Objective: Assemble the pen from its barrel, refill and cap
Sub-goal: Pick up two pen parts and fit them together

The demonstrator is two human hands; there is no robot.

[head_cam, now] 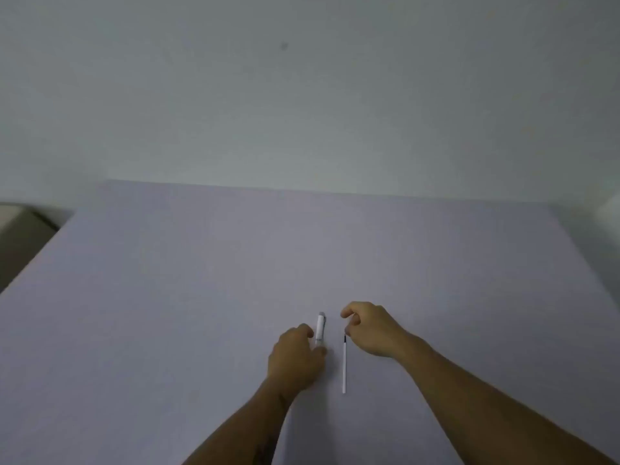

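A white pen barrel [320,327] with a grey far end lies on the table just left of centre, pointing away from me. My left hand [297,357] closes its thumb and fingers around the barrel's near end, which is hidden. I cannot make out a separate cap. To its right lies the thin white refill [344,367], parallel to the barrel, with its dark tip pointing away. My right hand [370,327] pinches that dark tip with curled fingers. The rest of the refill rests on the table.
The pale lilac table [201,297] stretches wide on all sides of my hands. Its far edge meets a plain grey wall [302,95]. The left edge drops off to a dark floor area [20,250].
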